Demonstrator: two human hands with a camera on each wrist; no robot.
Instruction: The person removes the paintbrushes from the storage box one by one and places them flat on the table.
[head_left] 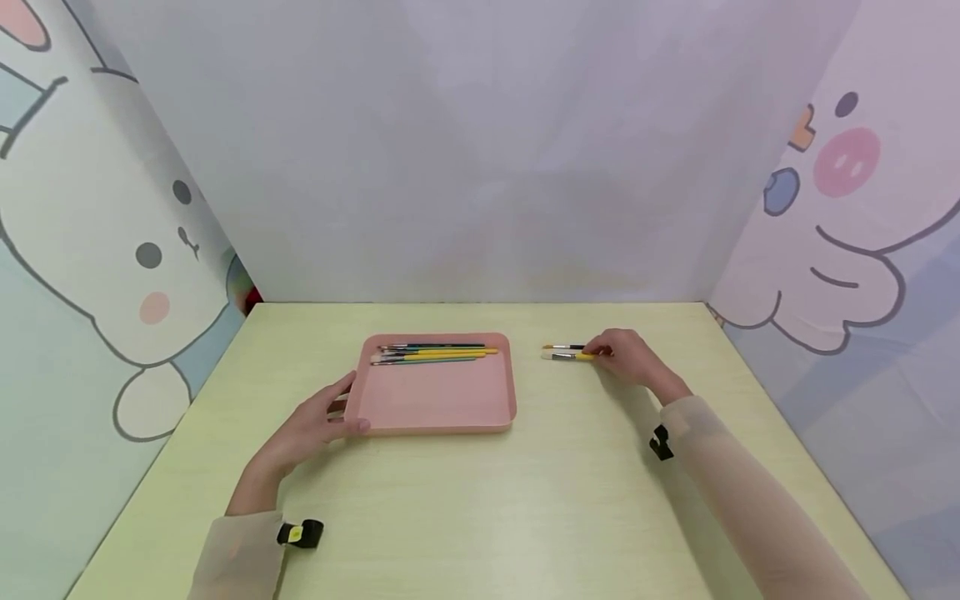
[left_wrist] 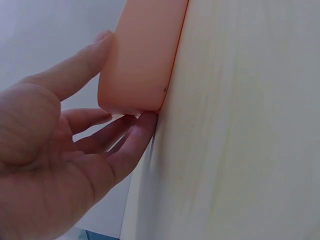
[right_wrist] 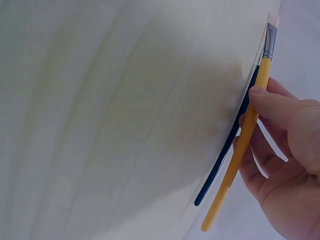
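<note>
A pink tray (head_left: 435,400) sits on the table with several paintbrushes (head_left: 450,357) lying side by side along its far edge, their bristles to the left. My left hand (head_left: 307,425) holds the tray's near left corner, the thumb on one side and the fingertips against the end wall. To the right of the tray, my right hand (head_left: 630,358) pinches a yellow paintbrush (right_wrist: 232,170) between thumb and fingers. Close beside it is a dark blue paintbrush (right_wrist: 225,142), which looks to lie on the table; whether the fingers touch it I cannot tell.
The pale wooden table (head_left: 480,508) ends at a plain light backdrop (head_left: 480,167). Cartoon-printed sheets (head_left: 97,233) stand along both sides. Black clips or bands (head_left: 302,533) sit at the sleeve cuffs.
</note>
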